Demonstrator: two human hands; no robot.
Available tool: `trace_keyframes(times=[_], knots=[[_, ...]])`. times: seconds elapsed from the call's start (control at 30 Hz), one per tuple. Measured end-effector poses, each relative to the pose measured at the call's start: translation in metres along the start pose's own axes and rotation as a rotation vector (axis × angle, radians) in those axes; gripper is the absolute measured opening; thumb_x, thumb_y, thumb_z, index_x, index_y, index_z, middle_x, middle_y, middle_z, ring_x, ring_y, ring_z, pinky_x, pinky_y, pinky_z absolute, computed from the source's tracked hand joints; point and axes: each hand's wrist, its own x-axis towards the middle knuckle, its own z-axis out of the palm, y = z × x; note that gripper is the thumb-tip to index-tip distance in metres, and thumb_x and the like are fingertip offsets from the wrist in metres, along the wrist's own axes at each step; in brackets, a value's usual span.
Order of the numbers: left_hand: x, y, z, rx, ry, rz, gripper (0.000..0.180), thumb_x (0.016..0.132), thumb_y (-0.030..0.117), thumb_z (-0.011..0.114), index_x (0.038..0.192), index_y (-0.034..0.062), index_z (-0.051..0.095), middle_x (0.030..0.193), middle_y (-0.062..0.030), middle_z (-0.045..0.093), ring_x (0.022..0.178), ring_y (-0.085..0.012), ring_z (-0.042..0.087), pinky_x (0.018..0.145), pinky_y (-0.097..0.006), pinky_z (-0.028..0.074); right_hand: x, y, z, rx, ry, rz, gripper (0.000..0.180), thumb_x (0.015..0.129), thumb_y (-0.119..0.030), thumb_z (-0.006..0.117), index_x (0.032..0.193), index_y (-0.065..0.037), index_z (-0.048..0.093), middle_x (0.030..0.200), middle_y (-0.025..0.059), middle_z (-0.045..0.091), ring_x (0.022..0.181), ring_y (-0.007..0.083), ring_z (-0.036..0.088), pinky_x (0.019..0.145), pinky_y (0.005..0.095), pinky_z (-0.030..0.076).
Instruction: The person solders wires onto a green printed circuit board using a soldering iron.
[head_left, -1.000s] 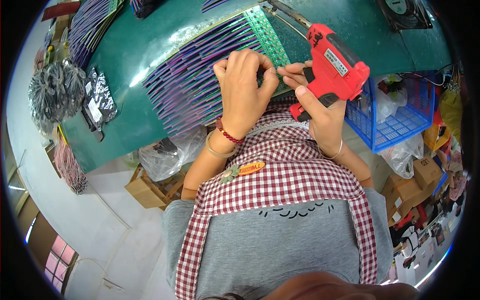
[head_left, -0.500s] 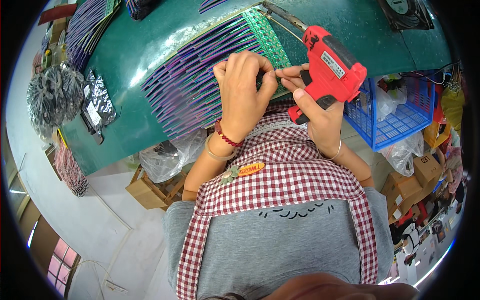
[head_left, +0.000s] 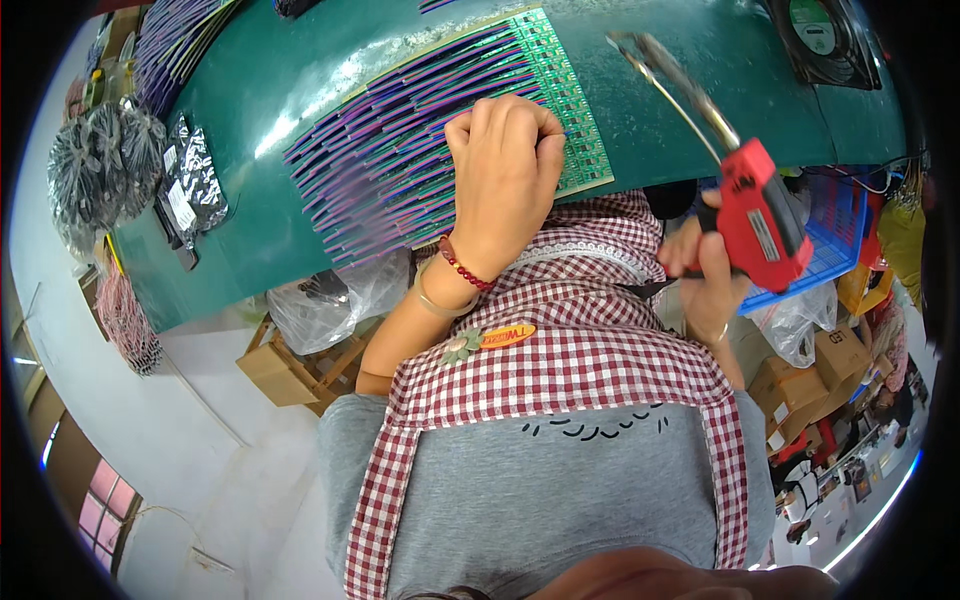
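My right hand (head_left: 715,285) is wrapped round the handle of a red soldering gun (head_left: 762,225). Its metal tip and thin feed tube point up and left, apart from the boards, above the right part of the table. A panel of small green circuit boards (head_left: 572,110) lies on the table, with rows of purple, blue and black wires (head_left: 405,125) running left from it. Over the wires, close to the panel, my left hand (head_left: 505,165) is closed, thumb against curled fingers. Whatever sits between those fingers is hidden.
The green table (head_left: 245,235) carries more bundled wires (head_left: 180,50) at the far left, beside black plastic bags (head_left: 195,190). A black fan (head_left: 818,40) stands at the far right. Below the right edge is a blue plastic crate (head_left: 835,225); cardboard boxes (head_left: 285,370) are on the floor.
The soldering gun and my right hand have moved right and toward me, away from the boards and my left hand. My left hand has shifted slightly right and stays closed.
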Motion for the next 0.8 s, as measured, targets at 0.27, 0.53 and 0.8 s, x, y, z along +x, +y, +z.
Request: trace_keyframes(times=[0.27, 0.53, 0.8], knots=[[0.0, 0.0, 0.002, 0.034, 0.035, 0.017, 0.012, 0.081, 0.006, 0.063, 0.087, 0.0089, 0.053, 0.088, -0.0032, 0.057, 0.084, -0.0221, 0.052, 0.081, -0.037, 0.034, -0.035, 0.003, -0.036, -0.095, -0.151, 0.074, 0.05, 0.093, -0.028, 0.06, 0.126, 0.005, 0.042, 0.063, 0.0038, 0.046, 0.052, 0.013, 0.045, 0.052, 0.0295, 0.04], [0.0, 0.0, 0.004, 0.038, 0.034, 0.015, 0.012, 0.08, 0.006, 0.064, 0.086, 0.0092, 0.054, 0.087, -0.0025, 0.057, 0.084, -0.0214, 0.052, 0.081, -0.037, 0.034, -0.039, 0.009, -0.04, -0.079, -0.135, 0.142, 0.052, 0.092, -0.026, 0.061, 0.126, 0.007, 0.041, 0.064, 0.0037, 0.046, 0.051, 0.0124, 0.044, 0.052, 0.0288, 0.04], [0.0, 0.002, 0.002, 0.035, 0.023, 0.008, 0.012, 0.08, 0.006, 0.064, 0.086, 0.0096, 0.054, 0.087, -0.0024, 0.057, 0.085, -0.0213, 0.053, 0.081, -0.037, 0.033, -0.038, 0.01, -0.04, -0.112, -0.138, 0.149, 0.049, 0.092, -0.023, 0.06, 0.127, 0.007, 0.041, 0.064, 0.0047, 0.046, 0.052, 0.0129, 0.043, 0.052, 0.029, 0.039]])
